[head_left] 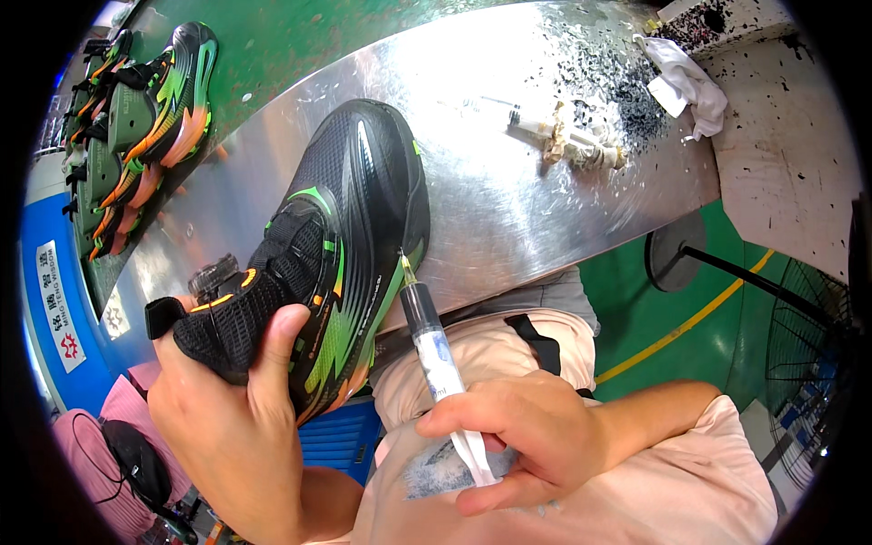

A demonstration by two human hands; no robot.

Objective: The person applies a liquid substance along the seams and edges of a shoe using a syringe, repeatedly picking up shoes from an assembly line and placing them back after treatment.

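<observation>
A black sneaker (363, 200) with green and orange trim and a dial at its collar stands tilted over the metal table, toe pointing away. My left hand (227, 427) grips it round the heel and collar, the thumb pressed on the near side. In my right hand (536, 427) is a clear syringe (434, 350) with a white plunger and a dark section toward its tip. Its needle meets the sneaker's lower side, near the seam between upper and sole. The thumb of my right hand lies at the plunger's end.
Several similar sneakers (168, 100) line the far left. On the metal table (509, 222) lie used-looking syringes (572, 141), black crumbs (640, 104) and a white cloth (686, 82). A round black base (668, 254) and a fan (804, 327) stand at right; pink striped clothing (86, 454) shows lower left.
</observation>
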